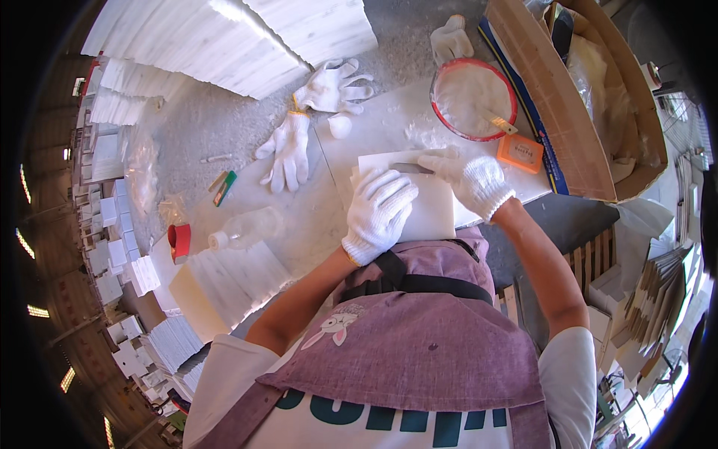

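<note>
A pale, flat marble-like tile point(437, 207) lies on the work surface in front of me. My left hand point(380, 209), in a white knit glove, has its fingers curved together over the tile's left side. My right hand point(479, 181), gloved the same way, is at the tile's upper right. Its fingers are closed around a thin grey metal blade point(411, 168), whose tip points left across the tile toward my left hand. The blade's handle, if any, is hidden in the glove.
Beyond my right hand stand a red-rimmed bowl point(479, 84) of whitish material, an orange box point(520, 153) and a large cardboard carton point(576, 105). Spare gloves point(288, 153), a small white cup point(339, 126), a clear bottle point(250, 227) and a red ring point(179, 241) lie leftward. Stone slabs point(202, 45) are stacked behind.
</note>
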The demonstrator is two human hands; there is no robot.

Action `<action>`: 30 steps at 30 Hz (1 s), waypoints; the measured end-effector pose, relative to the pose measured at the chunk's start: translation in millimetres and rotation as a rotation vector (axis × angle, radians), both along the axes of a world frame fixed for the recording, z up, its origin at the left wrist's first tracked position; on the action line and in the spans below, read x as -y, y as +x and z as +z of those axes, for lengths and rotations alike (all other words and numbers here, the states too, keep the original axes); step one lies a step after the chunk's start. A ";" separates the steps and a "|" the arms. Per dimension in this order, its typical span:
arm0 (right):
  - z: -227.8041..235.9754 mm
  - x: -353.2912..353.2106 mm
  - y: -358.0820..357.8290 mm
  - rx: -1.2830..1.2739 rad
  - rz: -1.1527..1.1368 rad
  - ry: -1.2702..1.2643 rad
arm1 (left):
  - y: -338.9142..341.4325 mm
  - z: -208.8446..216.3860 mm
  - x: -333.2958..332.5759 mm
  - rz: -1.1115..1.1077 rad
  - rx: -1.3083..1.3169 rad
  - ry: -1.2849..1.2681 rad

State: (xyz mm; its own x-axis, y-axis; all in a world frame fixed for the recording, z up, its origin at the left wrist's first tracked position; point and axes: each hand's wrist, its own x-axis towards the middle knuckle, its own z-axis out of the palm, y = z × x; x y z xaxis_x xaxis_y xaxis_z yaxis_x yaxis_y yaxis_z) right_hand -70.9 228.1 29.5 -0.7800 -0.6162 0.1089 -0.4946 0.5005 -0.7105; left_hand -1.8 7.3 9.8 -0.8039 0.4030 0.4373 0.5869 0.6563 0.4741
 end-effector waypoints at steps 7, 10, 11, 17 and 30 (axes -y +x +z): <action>0.3 0.9 -3.5 0.112 -0.113 0.115 | -1.5 -0.6 0.8 -0.006 -0.009 0.001; -2.7 -1.2 -5.0 0.096 -0.088 0.095 | -0.3 -3.1 2.0 -0.010 -0.006 0.005; -3.8 -1.7 -6.7 0.078 -0.069 0.126 | 0.1 -3.2 1.9 -0.010 -0.002 0.008; -6.5 -5.7 -13.4 0.059 -0.037 0.109 | -1.4 0.0 0.7 -0.008 0.005 0.010; -1.1 -0.6 -32.9 -0.077 0.115 0.293 | -4.4 0.9 -0.1 -0.017 -0.023 0.059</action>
State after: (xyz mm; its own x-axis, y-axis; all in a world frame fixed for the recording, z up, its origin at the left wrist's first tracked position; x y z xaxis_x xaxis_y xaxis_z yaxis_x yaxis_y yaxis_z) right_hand -103.8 228.7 28.5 -0.6998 -0.7137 -0.0302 -0.6067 0.6161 -0.5024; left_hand -6.2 7.4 10.7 -0.7868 0.3893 0.4790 0.6087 0.6179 0.4977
